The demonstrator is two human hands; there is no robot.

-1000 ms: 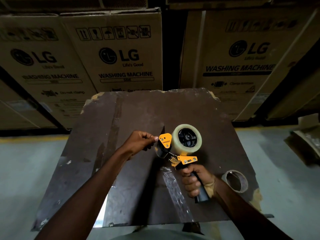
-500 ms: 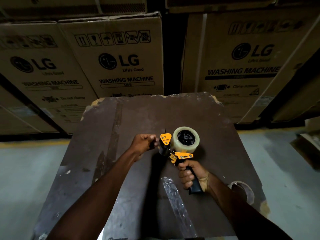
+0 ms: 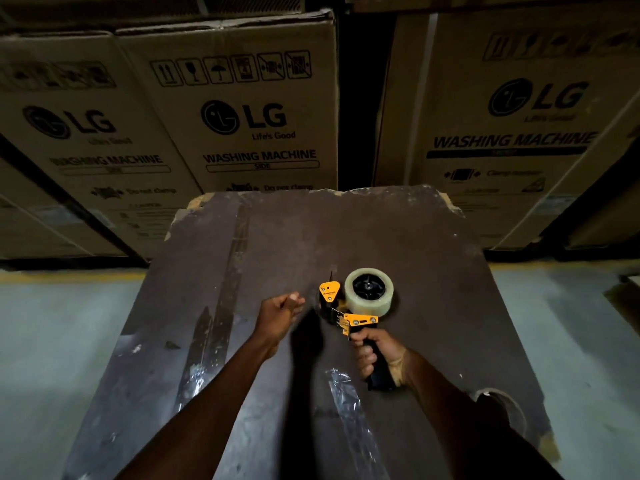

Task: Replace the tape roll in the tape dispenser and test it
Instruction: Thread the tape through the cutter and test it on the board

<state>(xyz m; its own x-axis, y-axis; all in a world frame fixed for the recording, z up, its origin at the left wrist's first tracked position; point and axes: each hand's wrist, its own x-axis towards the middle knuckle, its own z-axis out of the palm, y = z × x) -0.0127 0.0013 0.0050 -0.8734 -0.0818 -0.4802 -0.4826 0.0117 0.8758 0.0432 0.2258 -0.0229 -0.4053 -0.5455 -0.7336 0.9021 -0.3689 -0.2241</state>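
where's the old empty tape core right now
In the head view the empty tape core lies flat on the brown board near its right edge, partly hidden behind the right forearm.

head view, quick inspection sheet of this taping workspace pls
surface: dark worn board, chipped far corners, old tape strips stuck on it
job's things: tape dispenser held above the board, full clear tape roll mounted
clutter: empty tape core at near right edge, partly hidden by forearm
grippers: right hand grips the dispenser handle; left hand pinched beside the dispenser's front, blurred
cables: nothing seen
surroundings: stacked washing machine cartons, concrete floor
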